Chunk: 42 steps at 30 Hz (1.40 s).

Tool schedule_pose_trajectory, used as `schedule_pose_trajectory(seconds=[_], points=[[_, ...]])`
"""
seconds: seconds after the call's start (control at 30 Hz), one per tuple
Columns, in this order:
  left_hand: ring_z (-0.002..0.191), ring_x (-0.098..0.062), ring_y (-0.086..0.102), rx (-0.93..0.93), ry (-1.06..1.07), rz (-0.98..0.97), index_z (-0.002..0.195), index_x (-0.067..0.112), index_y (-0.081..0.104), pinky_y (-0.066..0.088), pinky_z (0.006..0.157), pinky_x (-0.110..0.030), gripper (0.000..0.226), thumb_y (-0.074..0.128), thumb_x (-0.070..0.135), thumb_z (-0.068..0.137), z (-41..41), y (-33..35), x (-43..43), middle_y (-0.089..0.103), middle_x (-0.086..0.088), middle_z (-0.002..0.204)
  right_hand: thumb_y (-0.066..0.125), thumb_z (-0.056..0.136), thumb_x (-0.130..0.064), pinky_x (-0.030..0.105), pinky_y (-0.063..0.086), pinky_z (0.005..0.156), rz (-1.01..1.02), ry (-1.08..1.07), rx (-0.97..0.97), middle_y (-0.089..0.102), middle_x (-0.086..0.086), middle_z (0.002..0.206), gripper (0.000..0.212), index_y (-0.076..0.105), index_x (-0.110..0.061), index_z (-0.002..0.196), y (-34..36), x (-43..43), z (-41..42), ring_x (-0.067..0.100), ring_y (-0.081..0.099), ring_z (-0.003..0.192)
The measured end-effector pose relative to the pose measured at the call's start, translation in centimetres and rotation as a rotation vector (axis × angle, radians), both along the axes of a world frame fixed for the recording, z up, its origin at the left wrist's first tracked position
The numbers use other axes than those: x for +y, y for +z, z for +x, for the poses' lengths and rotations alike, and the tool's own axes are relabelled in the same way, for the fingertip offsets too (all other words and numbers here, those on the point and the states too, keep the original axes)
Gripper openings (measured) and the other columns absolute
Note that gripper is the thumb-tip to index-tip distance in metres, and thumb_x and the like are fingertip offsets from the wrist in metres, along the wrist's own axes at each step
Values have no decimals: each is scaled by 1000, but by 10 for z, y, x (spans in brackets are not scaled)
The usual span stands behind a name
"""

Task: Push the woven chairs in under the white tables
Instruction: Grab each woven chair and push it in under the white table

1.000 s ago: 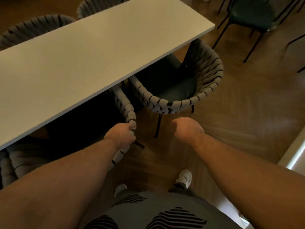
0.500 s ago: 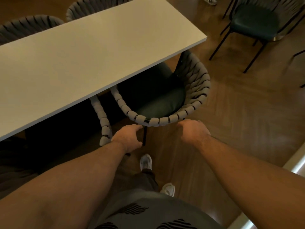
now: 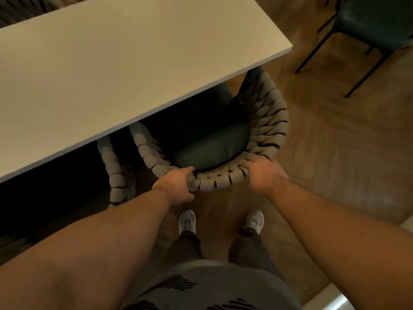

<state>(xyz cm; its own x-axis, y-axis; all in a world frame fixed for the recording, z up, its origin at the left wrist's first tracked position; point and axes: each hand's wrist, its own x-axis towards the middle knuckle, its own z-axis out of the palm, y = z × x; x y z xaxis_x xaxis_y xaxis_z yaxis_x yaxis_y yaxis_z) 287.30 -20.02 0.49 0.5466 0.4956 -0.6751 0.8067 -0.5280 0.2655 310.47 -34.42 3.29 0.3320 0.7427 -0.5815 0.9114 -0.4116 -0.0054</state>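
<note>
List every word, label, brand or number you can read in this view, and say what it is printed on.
None can be read.
The white rectangular table top is blank.
The grey woven-rope chair with the dark green seat cushion shows no tag.
The grey shirt carries only black wavy stripes, no letters.
The white sneakers show no legible brand.

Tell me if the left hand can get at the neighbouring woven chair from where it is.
Probably yes. The left hand grips the woven chair by its back rim, and the neighbouring chair's back stands just to its left with only bare floor between, though it must let go first.
</note>
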Motion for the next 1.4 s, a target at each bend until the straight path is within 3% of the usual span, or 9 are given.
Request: schedule_pose_trajectory(seconds=[0.13,0.33,0.47,0.53,0.67,0.8,1.07,1.23,1.4], points=[[159,-31,18,116,-5,29,167,29,18,22,128,-49,106,82,48,85,38,-16,-7,30,-3,170,62,97,-29,51,33,119,-58,132,21,45,2,159,61,44,-29,155,-17,16,42,27,41,145],[161,-37,5,374,11,-79,169,32,10,4,128,-60,118,79,67,80,93,-48,-31,18,-5,175,64,96,-33,52,35,120,-145,310,31,42,2,161,69,37,-28,159,-37,27,103,27,38,147],[160,-40,2,439,18,-7,169,32,13,1,126,-68,96,67,58,93,100,-61,-37,13,-3,175,63,95,-33,53,30,122,-209,414,38,43,1,160,68,39,-28,158,-53,36,115,26,40,146],[161,-37,5,446,31,4,167,33,22,1,126,-68,83,63,50,97,102,-65,-37,20,-2,174,63,93,-33,53,27,122,-251,465,43,47,2,157,68,41,-30,157,-60,42,114,27,42,144],[154,-31,31,504,-13,17,155,31,47,11,127,-60,62,61,40,95,105,-74,-33,49,-5,158,75,82,-41,47,47,102,-309,465,49,66,0,122,54,59,-32,133,-74,50,116,27,61,115],[121,-25,61,476,-3,51,139,34,60,36,118,-52,44,60,28,96,109,-77,-35,68,1,129,66,94,-34,45,51,97,-296,481,26,68,1,122,35,64,-30,129,-83,46,123,26,63,113],[99,-17,65,316,-14,93,128,39,63,55,89,-39,32,63,27,99,133,-58,-51,70,8,113,57,101,-24,47,45,101,-241,440,-84,69,5,123,24,68,-25,123,-86,34,142,29,61,117],[98,-15,65,214,-56,122,129,42,62,57,89,-39,31,63,32,99,162,-60,-59,69,11,111,55,103,-25,47,45,103,-271,353,-103,70,5,122,21,71,-23,116,-94,16,169,29,61,116],[108,-17,64,201,-52,80,136,44,59,55,98,-43,39,65,35,98,192,-65,-53,68,10,119,55,104,-27,49,41,109,-274,352,-140,67,6,130,25,68,-24,126,-93,23,198,31,57,123]])
